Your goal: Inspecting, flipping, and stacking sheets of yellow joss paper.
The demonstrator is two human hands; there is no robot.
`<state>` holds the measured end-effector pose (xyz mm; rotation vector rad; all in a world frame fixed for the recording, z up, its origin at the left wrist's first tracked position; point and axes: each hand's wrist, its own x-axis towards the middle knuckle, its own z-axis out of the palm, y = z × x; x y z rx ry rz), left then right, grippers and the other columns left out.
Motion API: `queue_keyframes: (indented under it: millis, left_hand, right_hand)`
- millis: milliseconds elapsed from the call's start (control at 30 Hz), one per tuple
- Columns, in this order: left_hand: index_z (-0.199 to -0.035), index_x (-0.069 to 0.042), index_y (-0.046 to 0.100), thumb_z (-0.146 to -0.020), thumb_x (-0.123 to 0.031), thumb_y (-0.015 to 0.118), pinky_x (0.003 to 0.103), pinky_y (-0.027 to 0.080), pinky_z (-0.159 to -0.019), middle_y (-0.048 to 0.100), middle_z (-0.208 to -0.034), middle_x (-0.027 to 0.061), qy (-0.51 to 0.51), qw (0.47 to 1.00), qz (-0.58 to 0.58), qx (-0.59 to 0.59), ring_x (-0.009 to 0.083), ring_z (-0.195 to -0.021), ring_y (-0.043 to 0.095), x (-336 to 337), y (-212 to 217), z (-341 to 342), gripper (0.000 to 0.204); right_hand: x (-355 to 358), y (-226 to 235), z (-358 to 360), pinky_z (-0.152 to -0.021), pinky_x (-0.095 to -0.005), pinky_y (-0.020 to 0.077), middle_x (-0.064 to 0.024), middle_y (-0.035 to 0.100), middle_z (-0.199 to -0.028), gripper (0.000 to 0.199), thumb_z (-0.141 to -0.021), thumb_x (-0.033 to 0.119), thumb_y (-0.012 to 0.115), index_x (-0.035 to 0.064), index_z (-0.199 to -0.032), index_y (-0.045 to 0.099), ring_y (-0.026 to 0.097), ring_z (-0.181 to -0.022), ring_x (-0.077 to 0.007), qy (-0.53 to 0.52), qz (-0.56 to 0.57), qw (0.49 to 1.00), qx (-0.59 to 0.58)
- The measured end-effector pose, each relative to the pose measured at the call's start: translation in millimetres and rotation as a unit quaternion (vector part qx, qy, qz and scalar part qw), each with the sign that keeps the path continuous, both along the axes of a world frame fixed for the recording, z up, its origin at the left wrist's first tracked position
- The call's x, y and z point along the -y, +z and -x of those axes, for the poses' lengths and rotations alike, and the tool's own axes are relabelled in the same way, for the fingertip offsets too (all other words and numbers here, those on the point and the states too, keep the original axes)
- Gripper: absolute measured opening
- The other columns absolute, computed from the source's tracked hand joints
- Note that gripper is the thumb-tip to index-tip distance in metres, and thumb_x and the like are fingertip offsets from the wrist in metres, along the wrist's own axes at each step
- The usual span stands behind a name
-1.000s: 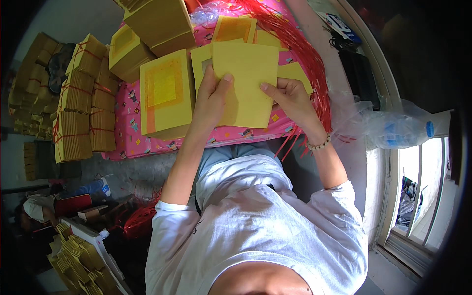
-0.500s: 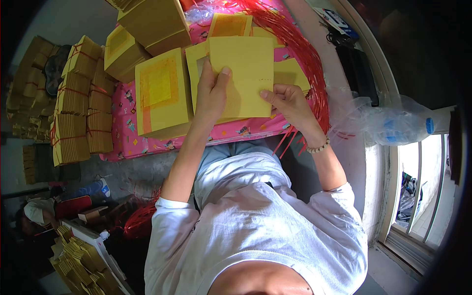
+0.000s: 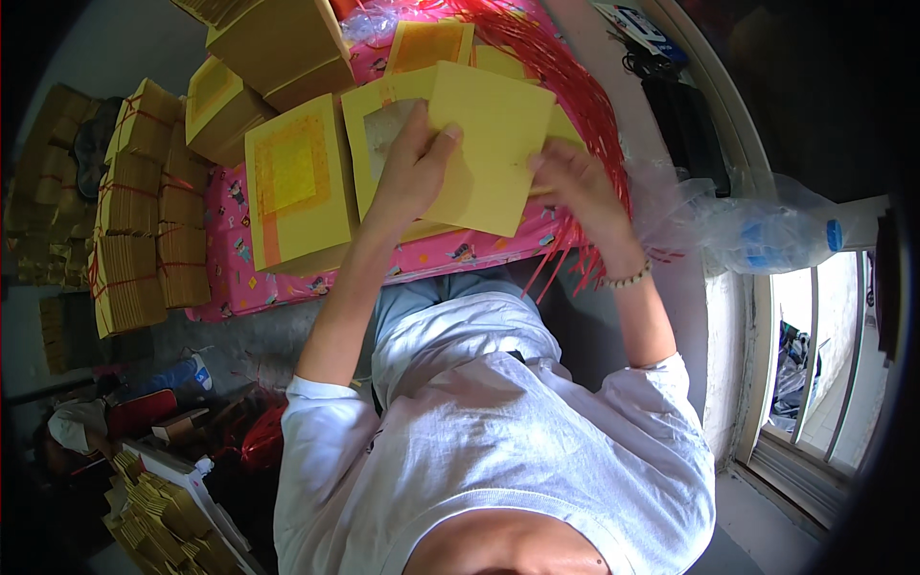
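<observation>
My left hand (image 3: 418,172) is closed on a yellow paper sheet (image 3: 494,144), thumb on its front and fingers behind. Whether this is one sheet or several layers, I cannot tell. The sheet is tilted above stacked yellow paper. My right hand (image 3: 580,187), wearing a bead bracelet (image 3: 627,279), is at the sheet's right edge. Its fingers are curled and smeared by motion, so its grip is unclear. Behind my left hand lies yellow paper with a silvery patch (image 3: 381,126). Left of it stands a yellow paper stack (image 3: 331,196) with an orange-and-gold square on top.
A pink patterned cloth (image 3: 226,261) covers the table. Long red strands (image 3: 585,101) hang over its right side. Tied paper bundles (image 3: 129,201) stand at the left. A plastic bag with clear bottles (image 3: 767,235) lies at the right by the window bars.
The sheet has tilted clockwise and shifted a little right with my left hand. My right hand has moved slightly up and right, its thumb no longer plainly pressed on the sheet's face.
</observation>
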<state>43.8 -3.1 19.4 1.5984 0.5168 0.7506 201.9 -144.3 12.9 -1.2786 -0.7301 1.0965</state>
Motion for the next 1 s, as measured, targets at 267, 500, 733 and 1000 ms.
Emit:
queue_keyframes:
  millis: [267, 500, 733, 1000]
  left_hand:
    - [-0.127, -0.003, 0.048, -0.090, -0.025, 0.058, 0.026, 0.042, -0.085, 0.059, -0.110, 0.0041, -0.144, 0.978, 0.007, -0.154, 0.0105, -0.098, 0.053, -29.0, 22.9, -34.7, 0.044]
    - [-0.121, -0.003, 0.052, -0.082, -0.039, 0.064, 0.027, 0.043, -0.083, 0.060, -0.110, 0.0070, -0.230, 0.916, -0.082, -0.319, 0.0136, -0.099, 0.056, -75.9, 3.2, -102.6, 0.054]
    - [-0.116, -0.005, 0.055, -0.073, -0.046, 0.067, 0.032, 0.044, -0.085, 0.059, -0.114, 0.0128, -0.278, 0.825, -0.220, -0.441, 0.0229, -0.101, 0.057, -80.3, -24.4, -136.2, 0.062]
    - [-0.119, -0.006, 0.051, -0.076, -0.036, 0.065, 0.034, 0.045, -0.084, 0.060, -0.110, 0.0128, -0.282, 0.798, -0.263, -0.463, 0.0237, -0.101, 0.058, -71.7, -65.0, -150.8, 0.054]
  right_hand:
    - [-5.6, 13.1, -58.5, -0.058, -0.0179, 0.0529, -0.0044, 0.067, -0.085, 0.026, -0.086, 0.022, 0.065, 0.0021, -0.102, 0.058, 0.065, -0.069, -0.0084, 0.000, 0.019, 0.997, 0.071]
    - [-3.6, -21.5, -84.9, -0.060, -0.0176, 0.0546, -0.0047, 0.064, -0.084, 0.022, -0.087, 0.018, 0.064, 0.0029, -0.101, 0.055, 0.064, -0.067, -0.0078, -0.064, -0.012, 0.998, 0.015]
    - [2.5, -69.4, -82.8, -0.065, -0.0236, 0.0565, -0.0068, 0.061, -0.089, 0.020, -0.089, 0.018, 0.061, 0.0033, -0.099, 0.051, 0.064, -0.072, -0.0127, -0.132, 0.063, 0.989, 0.015]
    - [4.9, -98.4, -78.5, -0.067, -0.0258, 0.0567, -0.0084, 0.061, -0.092, 0.025, -0.090, 0.018, 0.060, 0.0015, -0.105, 0.049, 0.064, -0.073, -0.0144, -0.153, 0.091, 0.984, 0.013]
